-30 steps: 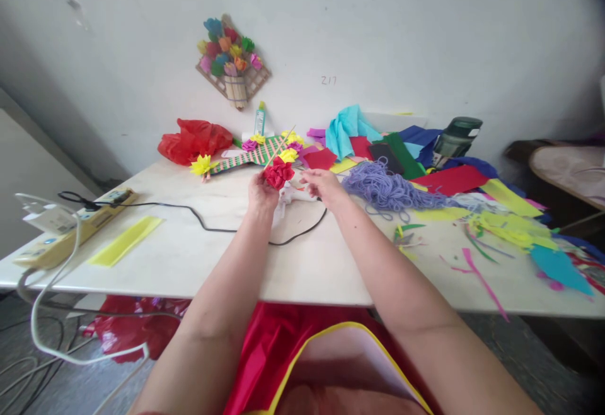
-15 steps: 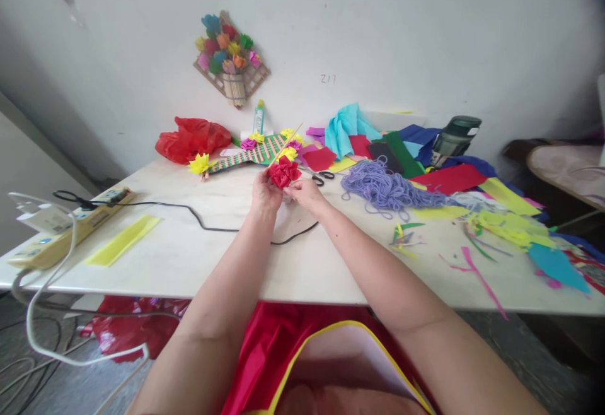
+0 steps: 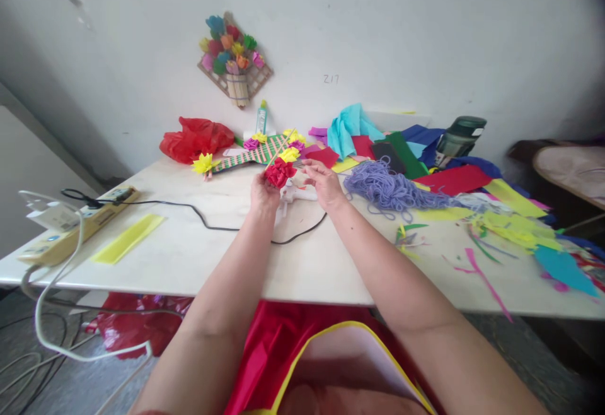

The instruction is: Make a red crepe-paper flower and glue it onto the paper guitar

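While left hand (image 3: 265,194) holds red paper flower (image 3: 279,174) above table (image 3: 314,270), right hand (image 3: 326,187) hovers just right of flower, fingers narrowly gathered; whether pinching anything, cannot tell. Purple yarn (image 3: 380,185) farther right of flower; green striped piece (image 3: 242,159) behind flower; wall bouquet (image 3: 232,52) well beyond.

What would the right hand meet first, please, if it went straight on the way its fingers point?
Probably the crinkled red paper flower held in the left hand, though depth is unclear in this view.
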Demonstrator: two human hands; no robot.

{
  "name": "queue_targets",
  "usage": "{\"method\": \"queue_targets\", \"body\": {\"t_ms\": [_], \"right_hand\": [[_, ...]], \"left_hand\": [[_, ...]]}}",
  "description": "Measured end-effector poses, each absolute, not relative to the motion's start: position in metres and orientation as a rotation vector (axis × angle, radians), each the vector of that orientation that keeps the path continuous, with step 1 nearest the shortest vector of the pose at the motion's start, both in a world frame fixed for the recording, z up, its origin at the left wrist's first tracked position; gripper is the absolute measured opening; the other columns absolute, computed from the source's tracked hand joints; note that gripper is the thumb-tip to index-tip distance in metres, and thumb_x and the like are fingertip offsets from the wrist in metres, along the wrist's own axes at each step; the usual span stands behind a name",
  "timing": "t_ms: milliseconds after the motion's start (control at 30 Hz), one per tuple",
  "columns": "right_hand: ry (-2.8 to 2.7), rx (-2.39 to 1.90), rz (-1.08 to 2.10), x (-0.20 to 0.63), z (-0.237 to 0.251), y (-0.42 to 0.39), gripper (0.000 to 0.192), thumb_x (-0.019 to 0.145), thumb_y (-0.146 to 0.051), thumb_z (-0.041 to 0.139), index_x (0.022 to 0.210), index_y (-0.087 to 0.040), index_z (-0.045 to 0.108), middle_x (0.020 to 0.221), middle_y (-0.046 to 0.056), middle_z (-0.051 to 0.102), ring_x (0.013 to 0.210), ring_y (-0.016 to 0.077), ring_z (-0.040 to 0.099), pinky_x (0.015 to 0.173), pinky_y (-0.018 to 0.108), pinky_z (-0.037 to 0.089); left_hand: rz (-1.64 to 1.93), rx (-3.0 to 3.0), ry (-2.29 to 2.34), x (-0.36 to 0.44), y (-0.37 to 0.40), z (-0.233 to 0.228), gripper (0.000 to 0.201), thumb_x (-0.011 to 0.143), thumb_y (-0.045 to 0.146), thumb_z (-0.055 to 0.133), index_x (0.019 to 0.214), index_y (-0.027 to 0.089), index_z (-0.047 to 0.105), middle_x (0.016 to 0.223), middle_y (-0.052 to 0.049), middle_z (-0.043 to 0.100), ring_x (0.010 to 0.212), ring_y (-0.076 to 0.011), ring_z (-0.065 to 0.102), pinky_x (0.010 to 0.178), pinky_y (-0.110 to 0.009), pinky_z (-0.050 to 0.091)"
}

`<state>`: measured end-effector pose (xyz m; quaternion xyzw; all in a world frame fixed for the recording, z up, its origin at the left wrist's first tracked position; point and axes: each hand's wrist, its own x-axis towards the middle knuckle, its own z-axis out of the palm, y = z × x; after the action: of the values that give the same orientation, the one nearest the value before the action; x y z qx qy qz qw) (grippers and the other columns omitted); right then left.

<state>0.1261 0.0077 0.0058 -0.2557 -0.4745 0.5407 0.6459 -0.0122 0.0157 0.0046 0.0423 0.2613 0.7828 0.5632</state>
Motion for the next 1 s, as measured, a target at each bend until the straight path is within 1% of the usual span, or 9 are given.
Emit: {"method": "queue_targets", "body": {"t_ms": [67, 167, 233, 300, 500, 600, 733, 833, 1000], "right_hand": [[-1.066, -0.495, 1.321, 0.128, 0.010, 0.006, 0.020, 0.061, -0.033, 0.081, 0.062, -0.021, 0.065, 0.096, 0.001, 0.071, 0.086, 0.0144, 0.064, 0.062, 0.023, 0.051], [-1.028, -0.441, 1.499, 0.135, 0.017, 0.001, 0.026, 0.072, -0.039, 0.076, 0.062, -0.021, 0.060, 0.070, 0.000, 0.066, 0.070, 0.0137, 0.062, 0.058, 0.025, 0.051], [-0.999, -0.442, 1.548, 0.142, 0.024, 0.000, 0.035, 0.081, -0.043, 0.069, 0.060, -0.022, 0.052, 0.051, -0.005, 0.048, 0.049, 0.0100, 0.049, 0.047, 0.023, 0.043], [-0.974, -0.431, 1.506, 0.153, 0.030, -0.001, 0.039, 0.087, -0.044, 0.063, 0.059, -0.022, 0.046, 0.046, -0.009, 0.033, 0.040, 0.0077, 0.034, 0.038, 0.020, 0.030], [-0.870, -0.554, 1.263, 0.189, 0.038, 0.011, 0.051, 0.088, -0.059, 0.056, 0.057, -0.023, 0.037, 0.040, -0.012, 0.018, 0.033, 0.0063, 0.013, 0.032, 0.021, 0.015], [-0.854, -0.662, 1.136, 0.200, 0.035, 0.020, 0.047, 0.082, -0.060, 0.064, 0.061, -0.023, 0.044, 0.039, -0.012, 0.021, 0.032, 0.0056, 0.016, 0.031, 0.021, 0.015], [-0.970, -0.823, 1.039, 0.198, 0.029, 0.024, 0.032, 0.073, -0.043, 0.076, 0.064, -0.021, 0.055, 0.042, -0.010, 0.040, 0.034, 0.0037, 0.028, 0.034, 0.019, 0.020], [-1.152, -0.948, 1.003, 0.186, 0.025, 0.022, 0.024, 0.067, -0.033, 0.078, 0.062, -0.018, 0.059, 0.044, -0.007, 0.050, 0.036, 0.0043, 0.034, 0.036, 0.020, 0.024], [-1.470, -1.012, 0.858, 0.168, 0.020, 0.017, 0.025, 0.065, -0.034, 0.077, 0.056, -0.018, 0.060, 0.048, -0.003, 0.056, 0.043, 0.0072, 0.040, 0.044, 0.022, 0.032]], "left_hand": [[1.841, 0.105, 0.616, -0.012, 0.017, 0.004, 0.016, 0.082, 0.007, 0.049, 0.077, 0.017, 0.061, 0.059, 0.001, 0.062, 0.054, -0.0098, 0.061, 0.058, -0.017, 0.050], [1.841, 0.081, 0.626, -0.012, 0.018, 0.004, 0.017, 0.083, 0.007, 0.050, 0.074, 0.016, 0.061, 0.059, 0.000, 0.063, 0.055, -0.0101, 0.062, 0.060, -0.017, 0.050], [1.842, 0.067, 0.628, -0.012, 0.017, 0.005, 0.018, 0.085, 0.007, 0.050, 0.071, 0.015, 0.060, 0.060, 0.000, 0.063, 0.055, -0.0097, 0.062, 0.060, -0.017, 0.051], [1.840, 0.073, 0.632, -0.011, 0.016, 0.006, 0.020, 0.086, 0.008, 0.050, 0.070, 0.015, 0.059, 0.060, 0.000, 0.064, 0.054, -0.0095, 0.062, 0.059, -0.017, 0.051], [1.811, 0.188, 0.695, -0.009, 0.013, 0.007, 0.019, 0.085, 0.010, 0.052, 0.068, 0.016, 0.059, 0.059, 0.000, 0.063, 0.051, -0.0101, 0.061, 0.056, -0.018, 0.052], [1.770, 0.257, 0.731, -0.008, 0.012, 0.006, 0.017, 0.084, 0.011, 0.054, 0.068, 0.016, 0.060, 0.060, -0.001, 0.064, 0.052, -0.0112, 0.061, 0.056, -0.019, 0.052], [1.746, 0.282, 0.728, -0.006, 0.010, 0.005, 0.020, 0.086, 0.010, 0.050, 0.069, 0.016, 0.060, 0.062, -0.001, 0.064, 0.054, -0.0116, 0.063, 0.058, -0.020, 0.053], [1.732, 0.301, 0.743, -0.005, 0.010, 0.005, 0.017, 0.084, 0.010, 0.054, 0.069, 0.016, 0.059, 0.061, -0.001, 0.064, 0.053, -0.0116, 0.062, 0.058, -0.020, 0.053], [1.732, 0.297, 0.728, -0.005, 0.011, 0.004, 0.013, 0.081, 0.009, 0.055, 0.073, 0.016, 0.061, 0.061, -0.001, 0.066, 0.054, -0.0132, 0.063, 0.060, -0.023, 0.054]]}}
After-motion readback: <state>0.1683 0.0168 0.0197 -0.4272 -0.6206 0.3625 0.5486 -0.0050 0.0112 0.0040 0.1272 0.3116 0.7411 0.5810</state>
